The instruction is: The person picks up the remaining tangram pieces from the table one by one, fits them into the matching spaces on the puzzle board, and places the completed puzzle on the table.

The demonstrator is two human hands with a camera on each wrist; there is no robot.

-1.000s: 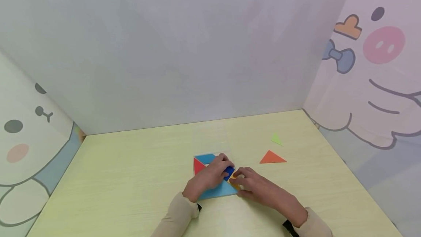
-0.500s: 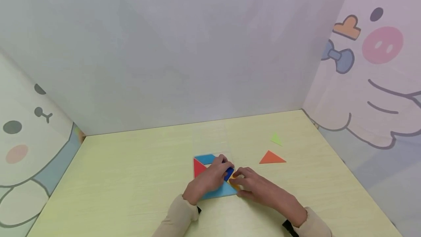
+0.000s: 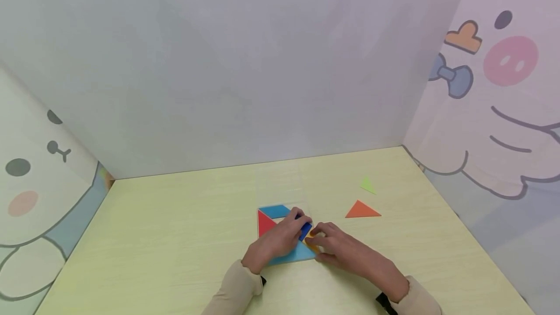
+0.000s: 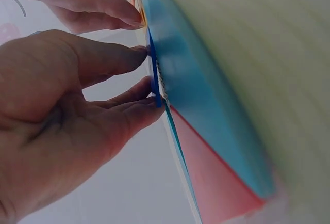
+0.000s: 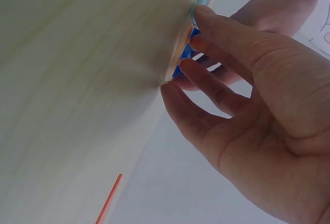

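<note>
- Red triangle (image 3: 265, 222): lies flat, partly behind the left hand (image 3: 280, 237).
- Left hand: thumb and fingers pinch the dark-blue tangram piece (image 3: 305, 232), beside the yellow piece (image 3: 313, 247); seating unclear. Likely light, stiff, slick; best held by opposite edges.
- Right hand (image 3: 343, 249): bent fingertips touch the yellow piece; gripping or pressing, I cannot tell.
- Orange triangle (image 3: 362, 210): flat, apart.

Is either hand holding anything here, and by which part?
The left hand pinches the dark blue piece, apparently by its edges. The right hand touches the yellow piece; whether it grips that one cannot be told.
</note>
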